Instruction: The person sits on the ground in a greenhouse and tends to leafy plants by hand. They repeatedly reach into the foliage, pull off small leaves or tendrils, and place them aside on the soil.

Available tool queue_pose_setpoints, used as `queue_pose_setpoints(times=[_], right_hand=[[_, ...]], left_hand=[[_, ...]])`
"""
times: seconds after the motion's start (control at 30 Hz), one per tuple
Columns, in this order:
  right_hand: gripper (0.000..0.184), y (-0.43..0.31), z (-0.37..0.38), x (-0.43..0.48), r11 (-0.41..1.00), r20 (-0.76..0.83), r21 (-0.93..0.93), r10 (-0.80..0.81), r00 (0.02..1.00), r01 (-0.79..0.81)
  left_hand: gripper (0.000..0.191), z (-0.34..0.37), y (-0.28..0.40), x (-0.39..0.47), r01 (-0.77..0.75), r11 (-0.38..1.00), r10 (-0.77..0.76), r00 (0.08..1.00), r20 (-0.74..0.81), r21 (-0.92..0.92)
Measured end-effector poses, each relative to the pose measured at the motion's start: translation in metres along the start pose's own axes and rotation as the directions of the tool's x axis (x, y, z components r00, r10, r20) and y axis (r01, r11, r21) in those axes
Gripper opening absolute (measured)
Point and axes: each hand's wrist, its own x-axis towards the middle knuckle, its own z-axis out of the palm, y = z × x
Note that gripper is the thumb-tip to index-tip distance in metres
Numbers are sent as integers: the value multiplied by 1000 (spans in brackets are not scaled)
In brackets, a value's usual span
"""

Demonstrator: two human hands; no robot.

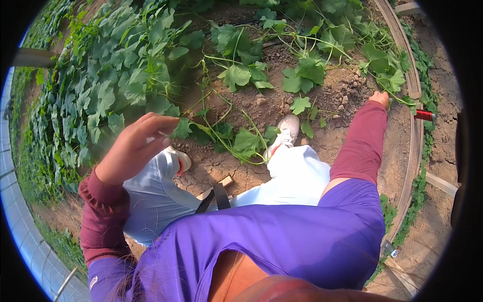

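My left hand (pixel 137 145) is raised over the leafy plants at the left, its fingers loosely curved with a gap between thumb and fingers and nothing seen between them. A trailing green vine (pixel 222 139) lies on the soil just right of it, running toward my right shoe. My right hand (pixel 380 100) reaches far out to the right, closed around a leafy vine stem (pixel 394 96) beside a wooden rail. The fingers of that hand are small in view and partly hidden by the wrist and sleeve.
Dense lobed-leaf vines (pixel 124 64) fill the left. A long wooden rail (pixel 411 151) curves down the right side, with a red can (pixel 425 115) by it. My white shoes (pixel 288 130) stand on cracked soil (pixel 211 166). A wooden piece with black straps (pixel 220 196) is between my legs.
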Motion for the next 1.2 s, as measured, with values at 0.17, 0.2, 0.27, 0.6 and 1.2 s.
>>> queue_pose_setpoints(times=[0.17, 0.2, 0.27, 0.6, 1.2], right_hand=[[28, 40, -59, 37, 953, -93, -289, 70, 993, -94], [29, 42, -62, 41, 933, -107, -344, 76, 991, -108], [19, 40, -15, -21, 871, 313, -370, -210, 926, 323], [27, 197, 94, -248, 370, 849, -130, 520, -89, 920], [29, 248, 171, -312, 43, 867, 134, 479, -139, 990]], left_hand=[[33, 17, 15, 15, -32, 994, 21, 994, 106, 106], [33, 21, 21, 19, -76, 989, 61, 990, 124, 124], [37, 27, 36, 27, -84, 988, 54, 976, 211, 133], [41, 32, 19, 51, -165, 977, 116, 942, 315, 133], [50, -35, -21, 84, -199, 978, 166, 923, 346, 60]])
